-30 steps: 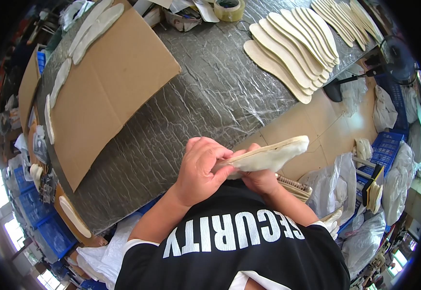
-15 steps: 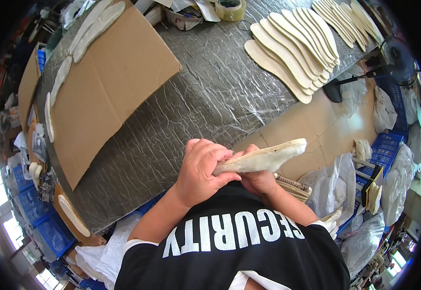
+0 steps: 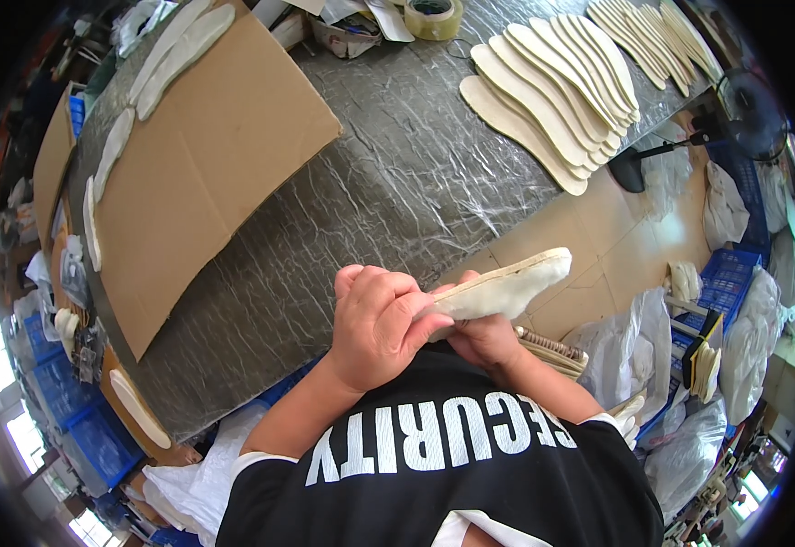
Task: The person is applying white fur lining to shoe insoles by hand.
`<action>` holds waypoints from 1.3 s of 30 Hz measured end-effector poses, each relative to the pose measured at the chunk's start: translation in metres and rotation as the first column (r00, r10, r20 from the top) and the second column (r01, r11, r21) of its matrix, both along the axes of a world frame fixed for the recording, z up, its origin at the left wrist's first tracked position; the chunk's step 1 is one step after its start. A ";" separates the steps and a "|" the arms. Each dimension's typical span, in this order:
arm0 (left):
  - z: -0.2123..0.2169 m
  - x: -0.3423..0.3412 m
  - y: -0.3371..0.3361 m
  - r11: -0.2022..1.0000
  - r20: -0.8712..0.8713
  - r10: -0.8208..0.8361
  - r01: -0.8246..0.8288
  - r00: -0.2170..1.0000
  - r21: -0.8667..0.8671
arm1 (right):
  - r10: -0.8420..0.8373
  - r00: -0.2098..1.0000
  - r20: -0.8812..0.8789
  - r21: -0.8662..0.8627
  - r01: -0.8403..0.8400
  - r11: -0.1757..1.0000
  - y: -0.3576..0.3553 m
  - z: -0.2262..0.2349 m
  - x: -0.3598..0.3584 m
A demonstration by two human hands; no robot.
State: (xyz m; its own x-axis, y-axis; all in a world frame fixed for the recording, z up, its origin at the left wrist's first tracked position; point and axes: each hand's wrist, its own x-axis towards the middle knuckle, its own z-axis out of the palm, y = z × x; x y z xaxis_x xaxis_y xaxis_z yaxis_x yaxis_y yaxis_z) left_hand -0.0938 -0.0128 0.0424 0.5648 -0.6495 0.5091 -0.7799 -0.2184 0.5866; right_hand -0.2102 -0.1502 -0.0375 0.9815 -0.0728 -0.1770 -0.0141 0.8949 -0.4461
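A cream insole (image 3: 511, 284) with a fluffy white underside is held in front of my chest, its free end tilted up toward the right. My left hand (image 3: 377, 326) closes round its near end, with thumb and fingers pinching the edge. Underneath, my right hand (image 3: 488, 341) grips it from the other side; its fingers are partly hidden behind the insole. Past my hands, on the dark table (image 3: 370, 182), a fanned pile of cream insoles (image 3: 552, 87) lies at the far right.
A brown cardboard sheet (image 3: 219, 164) covers the table's left part, with fluffy white insoles (image 3: 186, 59) along its far-left edge. More thin insoles (image 3: 648, 41) lie at the far right corner. A tape roll (image 3: 434, 16) sits at the back. Blue crates (image 3: 727, 284) and a black fan (image 3: 751, 114) stand on the right.
The insole's free end has tilted upward and shifted slightly left. My left hand has turned and moved a little left, still pinching the near end.
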 end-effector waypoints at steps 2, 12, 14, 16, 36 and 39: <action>0.001 0.000 0.000 1.000 0.016 -0.014 0.013 1.000 0.015 | -0.037 0.987 -0.159 -0.008 0.036 0.999 0.002 -0.002 -0.004; 0.002 -0.005 -0.007 0.990 -0.017 0.069 -0.067 0.997 0.127 | -0.144 0.979 -0.146 -0.095 0.131 0.987 0.007 -0.010 -0.005; -0.001 -0.006 -0.008 0.988 -0.029 0.067 -0.062 0.997 0.143 | -0.165 0.977 -0.136 -0.133 0.147 0.980 0.007 -0.011 -0.005; -0.005 -0.007 -0.009 0.985 -0.034 0.046 -0.040 0.998 0.167 | -0.182 0.971 -0.153 -0.226 0.145 0.963 0.009 -0.013 -0.008; -0.018 -0.001 -0.001 0.998 -0.550 0.044 -0.018 0.834 0.052 | -0.128 0.926 -0.356 -0.116 0.092 0.989 0.008 -0.007 -0.009; -0.017 0.003 0.003 0.996 -0.439 0.043 -0.003 0.898 0.091 | -0.121 0.931 -0.345 -0.087 0.097 0.991 0.005 -0.008 -0.009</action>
State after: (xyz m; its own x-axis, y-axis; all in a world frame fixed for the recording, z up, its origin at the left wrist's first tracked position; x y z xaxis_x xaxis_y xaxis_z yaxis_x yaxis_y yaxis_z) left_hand -0.0905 -0.0095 0.0259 0.7332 -0.6637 0.1480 -0.4407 -0.2982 0.8467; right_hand -0.2195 -0.1449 -0.0454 0.8439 -0.1994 -0.4980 -0.0841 0.8676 -0.4900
